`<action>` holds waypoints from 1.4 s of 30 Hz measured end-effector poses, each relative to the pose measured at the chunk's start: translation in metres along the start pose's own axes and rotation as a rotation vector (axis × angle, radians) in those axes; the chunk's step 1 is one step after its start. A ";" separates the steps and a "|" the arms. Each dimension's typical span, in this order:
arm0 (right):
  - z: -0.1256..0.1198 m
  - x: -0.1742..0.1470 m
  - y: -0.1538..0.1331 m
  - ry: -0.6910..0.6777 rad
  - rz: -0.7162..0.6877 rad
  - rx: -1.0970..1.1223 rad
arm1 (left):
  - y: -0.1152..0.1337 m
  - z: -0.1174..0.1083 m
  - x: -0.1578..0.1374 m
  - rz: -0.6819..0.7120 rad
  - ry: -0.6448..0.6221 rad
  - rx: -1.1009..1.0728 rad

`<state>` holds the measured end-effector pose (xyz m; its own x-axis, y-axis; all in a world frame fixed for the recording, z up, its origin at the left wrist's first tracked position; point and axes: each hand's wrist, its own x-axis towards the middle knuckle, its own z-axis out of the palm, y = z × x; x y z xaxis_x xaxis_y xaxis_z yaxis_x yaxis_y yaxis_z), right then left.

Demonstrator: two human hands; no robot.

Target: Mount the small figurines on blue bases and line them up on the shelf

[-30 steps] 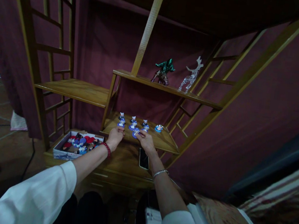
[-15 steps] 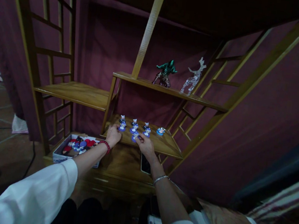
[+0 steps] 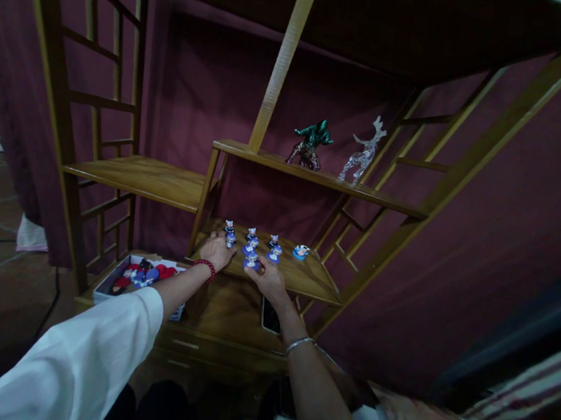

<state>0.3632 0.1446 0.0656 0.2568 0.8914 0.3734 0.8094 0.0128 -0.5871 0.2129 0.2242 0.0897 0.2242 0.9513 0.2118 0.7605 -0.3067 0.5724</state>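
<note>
Small figurines stand in rows on the low wooden shelf [image 3: 303,280]. My left hand [image 3: 216,253] is at the left end, its thumb and fingers closed around the base of a purple-and-white figurine [image 3: 230,239]. With thumb and fingertips, my right hand [image 3: 271,282] pinches the front purple figurine [image 3: 252,259]. Right behind it are another purple figurine [image 3: 250,245] and, to the right, a third one [image 3: 274,253]. At the back is a row of dark figurines with white heads, one of them a middle figurine [image 3: 251,234]. A blue-based figurine [image 3: 301,252] stands apart on the right.
Lower left, an open box [image 3: 106,288] holds several red and purple figurines. A phone-like dark slab [image 3: 270,317] lies below the shelf. On the upper shelf [image 3: 324,177] stand a green hooded statue [image 3: 312,143] and a clear deer [image 3: 361,155]. A wooden post [image 3: 284,63] rises above.
My left hand has moved slightly right and now covers the base of the left purple figurine. My right hand has shifted slightly down and left, still at the front figurine. The view tilted slightly.
</note>
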 end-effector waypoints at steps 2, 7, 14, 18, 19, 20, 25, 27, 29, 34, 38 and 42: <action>0.001 0.001 0.002 0.002 -0.010 -0.004 | 0.001 0.001 0.000 0.013 0.012 0.029; 0.004 0.001 0.006 0.033 0.000 -0.005 | 0.002 0.001 0.001 0.015 0.010 0.073; 0.006 0.004 0.008 0.014 -0.001 -0.091 | 0.000 0.005 0.002 0.051 0.054 0.056; 0.007 0.005 0.010 0.012 -0.004 -0.105 | -0.003 0.008 0.003 0.069 0.059 0.038; 0.007 0.005 0.010 0.012 -0.004 -0.104 | -0.004 0.009 0.004 0.072 0.059 0.034; 0.006 0.005 0.009 0.011 -0.006 -0.102 | -0.004 0.008 0.004 0.075 0.059 0.031; 0.004 0.003 0.007 -0.007 -0.007 -0.091 | -0.007 0.004 0.004 0.071 0.053 0.056; 0.004 0.003 0.006 -0.007 0.009 -0.086 | -0.010 0.003 0.006 0.074 0.062 0.071; 0.005 0.003 0.007 -0.005 0.018 -0.085 | -0.013 0.002 0.008 0.084 0.067 0.079; 0.007 0.003 0.007 0.019 0.009 -0.087 | -0.019 0.003 0.012 0.093 0.068 0.085; 0.006 0.002 0.007 0.008 0.016 -0.110 | -0.019 0.003 0.013 0.082 0.083 0.110; 0.005 0.001 0.004 0.016 0.028 -0.121 | -0.020 0.002 0.012 0.093 0.089 0.117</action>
<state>0.3638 0.1473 0.0604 0.2878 0.8834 0.3699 0.8594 -0.0677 -0.5068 0.2018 0.2421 0.0795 0.2455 0.9108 0.3319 0.8059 -0.3820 0.4523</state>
